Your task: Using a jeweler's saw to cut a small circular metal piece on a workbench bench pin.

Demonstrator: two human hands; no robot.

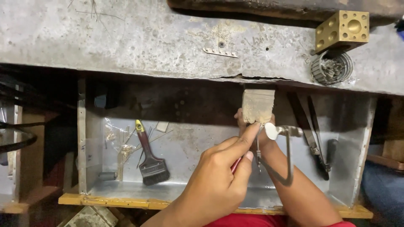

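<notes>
Worked at the worn wooden bench peg (pixel 257 105) jutting from the front edge of the pitted grey metal counter (pixel 147 42). Left hand (pixel 219 185) closed around a red-handled tool (pixel 235 164), index finger stretched up toward the peg's lower edge. Right hand (pixel 254 126) tucked just under the peg, mostly hidden behind the left hand's finger and a metal saw frame (pixel 286 147); grip of that hand could not be told. Saw frame stood just right of and below the peg, its thin blade running down beside the fingers.

Below the peg, lay an open metal-lined drawer (pixel 176 189) with a yellowed wooden front rim. Well left of the peg, in the drawer: a dark-bristled brush with a maroon handle and yellow tip (pixel 149 159), thin wire pieces and a scrap of clear plastic (pixel 118 143). Right of the peg, dark-handled pliers (pixel 315 143) leaning against the drawer wall. Up and right of the peg, on the counter: a brass cube with round hollows (pixel 343 29) and a round tin of small bits (pixel 331 68). Up and left, a small toothed metal strip (pixel 220 52).
</notes>
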